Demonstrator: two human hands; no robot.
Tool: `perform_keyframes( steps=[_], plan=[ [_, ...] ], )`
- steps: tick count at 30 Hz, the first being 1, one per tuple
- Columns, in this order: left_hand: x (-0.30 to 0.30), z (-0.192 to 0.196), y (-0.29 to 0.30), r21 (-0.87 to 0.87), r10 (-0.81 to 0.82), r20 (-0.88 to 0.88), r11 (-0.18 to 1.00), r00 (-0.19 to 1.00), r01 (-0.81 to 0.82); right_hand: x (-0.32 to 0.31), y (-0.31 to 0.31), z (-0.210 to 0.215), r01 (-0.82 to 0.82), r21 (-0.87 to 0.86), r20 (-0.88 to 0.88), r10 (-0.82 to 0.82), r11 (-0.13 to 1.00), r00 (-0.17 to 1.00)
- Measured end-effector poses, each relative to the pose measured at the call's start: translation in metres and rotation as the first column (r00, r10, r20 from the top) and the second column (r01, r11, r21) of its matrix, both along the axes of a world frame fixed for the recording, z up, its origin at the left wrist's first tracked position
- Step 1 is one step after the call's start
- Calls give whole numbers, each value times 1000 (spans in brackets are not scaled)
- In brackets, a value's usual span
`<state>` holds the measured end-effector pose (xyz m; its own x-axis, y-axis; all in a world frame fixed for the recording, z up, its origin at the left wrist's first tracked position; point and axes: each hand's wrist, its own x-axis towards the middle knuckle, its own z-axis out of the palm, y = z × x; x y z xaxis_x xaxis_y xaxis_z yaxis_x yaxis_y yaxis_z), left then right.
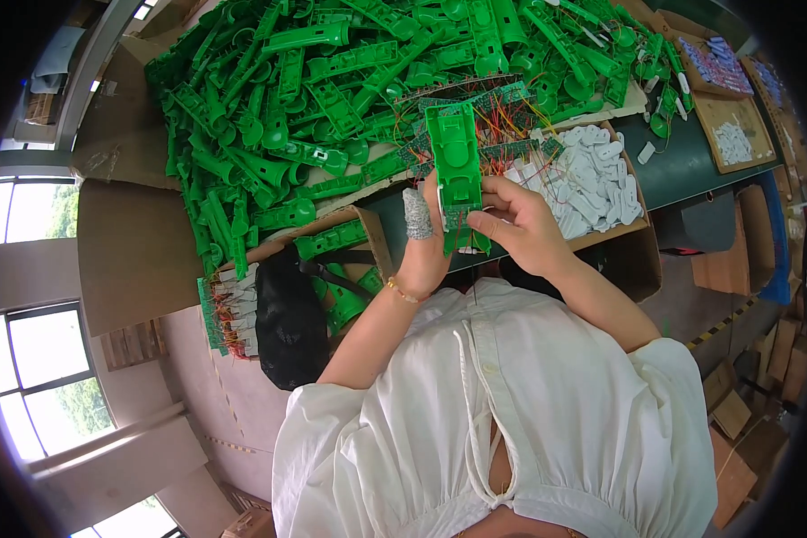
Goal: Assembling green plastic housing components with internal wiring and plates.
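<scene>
A green plastic housing half (455, 152), its hollow inner side showing, stands lengthwise between my hands at the table's near edge. My left hand (424, 255) is closed around its left side, one digit wrapped in grey material. From the right, my right hand (531, 235) grips the lower end, with thumb and fingers bent at a small circuit board (463, 217) there. Thin wires hang below the board. Just beyond the housing lie several circuit boards with red and yellow wires (502, 121). My fingers partly hide the housing's lower end.
A big heap of green housings (332, 81) covers the far table. On the right, a cardboard box holds white plastic pieces (592, 184); farther right is a tray (758, 139) with small white parts. A black bag (289, 318) hangs at left beside a cardboard box (374, 238) with green parts.
</scene>
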<state>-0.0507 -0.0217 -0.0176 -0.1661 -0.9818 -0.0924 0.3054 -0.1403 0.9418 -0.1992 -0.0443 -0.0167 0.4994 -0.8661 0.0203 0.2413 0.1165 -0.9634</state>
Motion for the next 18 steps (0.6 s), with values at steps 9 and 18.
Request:
perform_keyframes(
  steps=[9, 18],
  plan=[
    [6, 13, 5, 166, -186, -327, 954, 927, 250, -8, -1, 7, -20, 296, 111, -14, 955, 994],
    [3, 13, 17, 145, -89, -512, 971, 854, 188, -5, 9, 19, -64, 218, 222, 14, 974, 975]
  ],
)
